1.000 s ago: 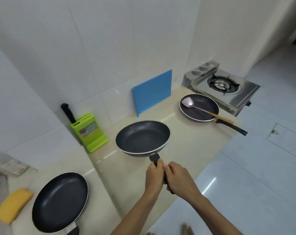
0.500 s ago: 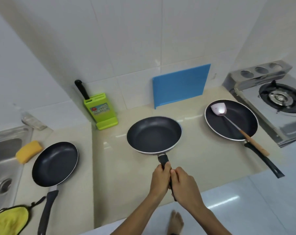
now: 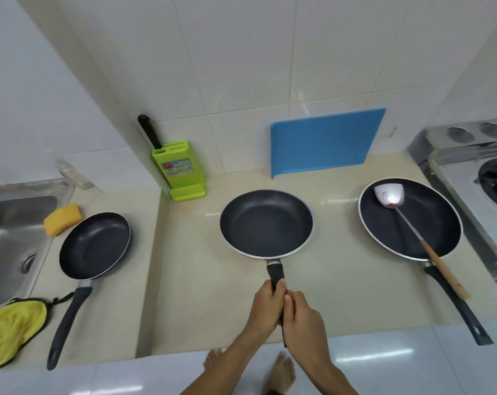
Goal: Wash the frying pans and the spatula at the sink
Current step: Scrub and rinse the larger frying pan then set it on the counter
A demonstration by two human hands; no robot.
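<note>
Three black frying pans are on the beige counter. The middle pan point(image 3: 265, 223) has its black handle gripped by both my left hand point(image 3: 265, 306) and my right hand point(image 3: 302, 320), side by side. The left pan point(image 3: 94, 245) sits next to the steel sink point(image 3: 16, 240), handle toward me. The right pan point(image 3: 409, 219) holds a metal spatula point(image 3: 412, 226) with a wooden handle; red specks show on its blade.
A yellow sponge point(image 3: 62, 218) lies at the sink's edge and a yellow cloth point(image 3: 13, 329) at the front left. A green knife block point(image 3: 178, 169) and a blue cutting board point(image 3: 324, 141) stand against the tiled wall. A gas stove point(image 3: 475, 178) is at the right.
The view has swung left and down, bringing the sink and yellow cloth into sight. Both hands keep their grip on the middle pan's handle; the pan stays roughly where it was.
</note>
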